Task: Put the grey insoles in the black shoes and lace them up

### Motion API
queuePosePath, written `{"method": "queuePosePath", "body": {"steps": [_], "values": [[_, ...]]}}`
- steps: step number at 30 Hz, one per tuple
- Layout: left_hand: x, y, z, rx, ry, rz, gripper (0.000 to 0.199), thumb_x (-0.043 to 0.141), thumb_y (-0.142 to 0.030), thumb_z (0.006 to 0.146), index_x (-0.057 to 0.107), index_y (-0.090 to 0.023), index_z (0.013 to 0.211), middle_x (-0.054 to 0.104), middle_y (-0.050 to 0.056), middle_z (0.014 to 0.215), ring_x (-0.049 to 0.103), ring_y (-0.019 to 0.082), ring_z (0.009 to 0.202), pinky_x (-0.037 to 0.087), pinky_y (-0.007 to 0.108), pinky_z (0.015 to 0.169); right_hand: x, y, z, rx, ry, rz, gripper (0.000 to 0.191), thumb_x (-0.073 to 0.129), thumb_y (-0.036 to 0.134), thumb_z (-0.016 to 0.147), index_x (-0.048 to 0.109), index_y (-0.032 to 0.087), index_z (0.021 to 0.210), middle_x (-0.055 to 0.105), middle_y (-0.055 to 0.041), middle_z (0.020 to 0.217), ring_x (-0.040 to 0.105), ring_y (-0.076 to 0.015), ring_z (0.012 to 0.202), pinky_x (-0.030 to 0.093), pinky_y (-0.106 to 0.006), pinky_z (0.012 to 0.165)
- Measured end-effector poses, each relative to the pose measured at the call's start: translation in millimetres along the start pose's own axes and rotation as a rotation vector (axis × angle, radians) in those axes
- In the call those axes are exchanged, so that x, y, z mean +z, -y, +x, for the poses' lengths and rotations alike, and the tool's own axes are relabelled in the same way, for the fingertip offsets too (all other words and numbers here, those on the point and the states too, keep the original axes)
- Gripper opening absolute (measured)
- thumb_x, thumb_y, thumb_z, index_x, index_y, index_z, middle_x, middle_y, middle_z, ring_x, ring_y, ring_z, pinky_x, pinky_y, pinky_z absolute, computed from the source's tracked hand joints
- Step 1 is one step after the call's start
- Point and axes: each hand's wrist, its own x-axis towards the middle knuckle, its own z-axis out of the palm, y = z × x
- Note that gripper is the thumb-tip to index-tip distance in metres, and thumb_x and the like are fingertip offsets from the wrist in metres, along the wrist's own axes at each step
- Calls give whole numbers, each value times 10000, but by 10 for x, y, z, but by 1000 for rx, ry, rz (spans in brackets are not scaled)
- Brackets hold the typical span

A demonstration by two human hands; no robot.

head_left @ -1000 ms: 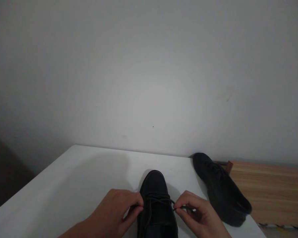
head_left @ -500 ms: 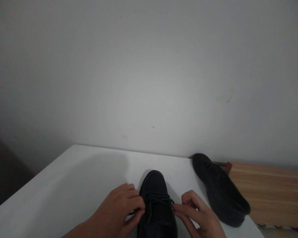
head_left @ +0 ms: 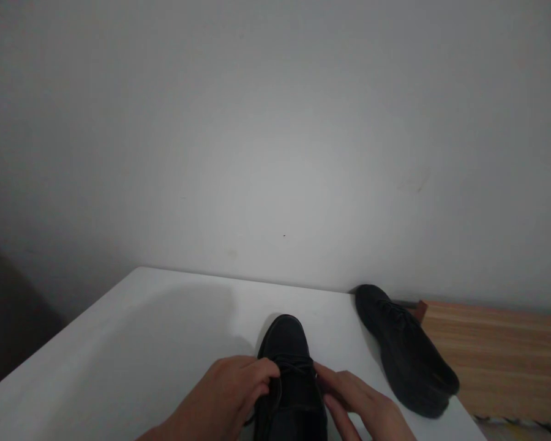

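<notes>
White table (head_left: 174, 331): extends from left, its far edge along the wall (head_left: 275, 153). Left hand (head_left: 227, 395): fingers bent and drawn together at the left of the lacing; whether a lace is pinched cannot be determined. Black shoe (head_left: 283, 334): near side of the table, between the hands, toe pointing far, laces (head_left: 296, 364) crossing its front. Right hand (head_left: 365, 401): fingertips against the shoe's right side; grip cannot be determined. Second shoe (head_left: 406, 361): table's right edge, toe far. Wood-grain board (head_left: 509, 361): far right.
</notes>
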Motion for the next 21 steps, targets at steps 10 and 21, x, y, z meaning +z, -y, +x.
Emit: {"method": "queuePosePath", "body": {"steps": [10,21], "values": [[-73,-496,199,30,175,440,197,495,-122,778,654,-112,894,660,146,862,632,251,765,518,334,677,58,444,272,146,229,-547,462,430,-66,683,671,142,1017,678,-146,1018,688,-270,871,556,-312,718],[-176,-601,212,49,-68,333,206,419,-72,823,608,-147,854,604,120,959,609,234,852,510,366,742,-27,599,308,82,-110,-284,218,436,60,849,609,188,878,613,-87,983,568,-227,900,438,-365,799]]}}
